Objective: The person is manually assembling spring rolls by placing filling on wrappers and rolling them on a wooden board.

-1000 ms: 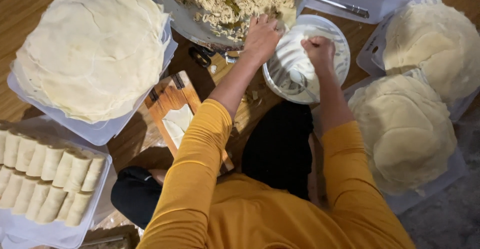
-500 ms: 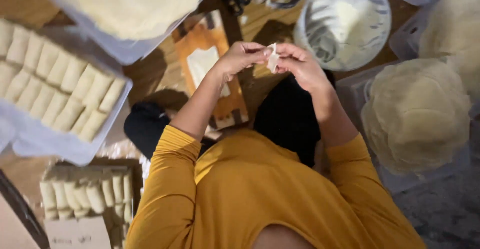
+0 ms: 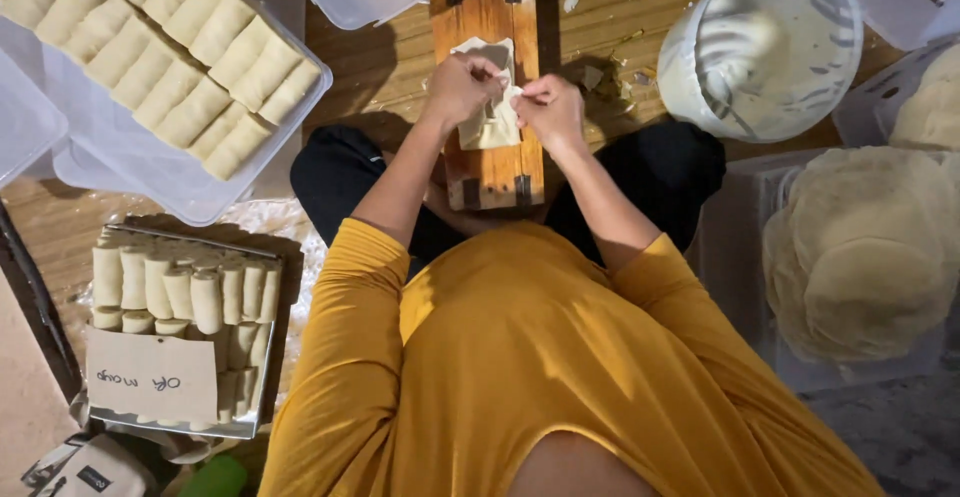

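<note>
Both hands have dropped onto one wooden board (image 3: pixel 488 17); left hand (image 3: pixel 462 87) and right hand (image 3: pixel 550 109), wrists bent inward, fingers pinching one pale wrapper (image 3: pixel 490 129) lying on it, two trays of rolls at left

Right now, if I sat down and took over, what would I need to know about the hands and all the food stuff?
Left hand and right hand: both pinch one pale wrapper over the wooden board.
Done: rolled pieces fill the clear tray at far left; more stand in the metal tray below it.
Left: this wrapper is not yet rolled. A stack of round wrappers waits on the right, and a white bowl with pale paste sits above it.
</note>
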